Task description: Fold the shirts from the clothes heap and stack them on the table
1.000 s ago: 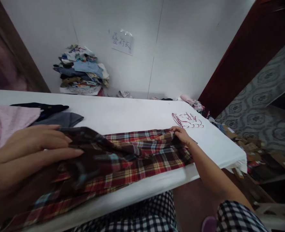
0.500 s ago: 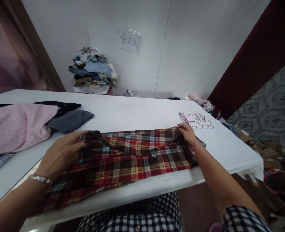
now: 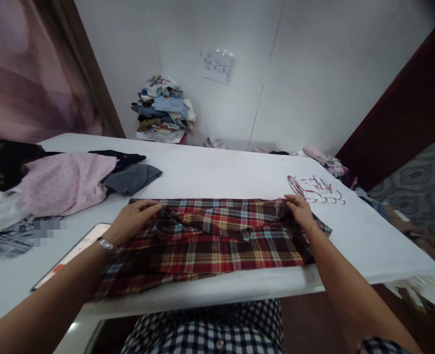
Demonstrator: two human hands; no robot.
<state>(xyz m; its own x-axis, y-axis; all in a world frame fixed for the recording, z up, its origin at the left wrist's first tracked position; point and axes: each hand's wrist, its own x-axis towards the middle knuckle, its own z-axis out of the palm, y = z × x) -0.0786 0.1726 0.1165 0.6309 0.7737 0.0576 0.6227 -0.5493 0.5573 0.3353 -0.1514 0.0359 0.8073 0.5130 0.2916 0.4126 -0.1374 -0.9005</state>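
Both hands (image 3: pixel 301 212) in near-closed pinches, apparently at far edge of plaid shirt (image 3: pixel 217 255)

2 hands (image 3: pixel 134 219) (image 3: pixel 302 212) on plaid shirt (image 3: pixel 217 256)

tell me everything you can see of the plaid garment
The plaid garment looks like soft woven cloth, checked in red, dark brown, yellow and pale blue. It lies lengthwise along the near edge of the white table, flattened but rumpled. The left hand and right hand touch its far side.
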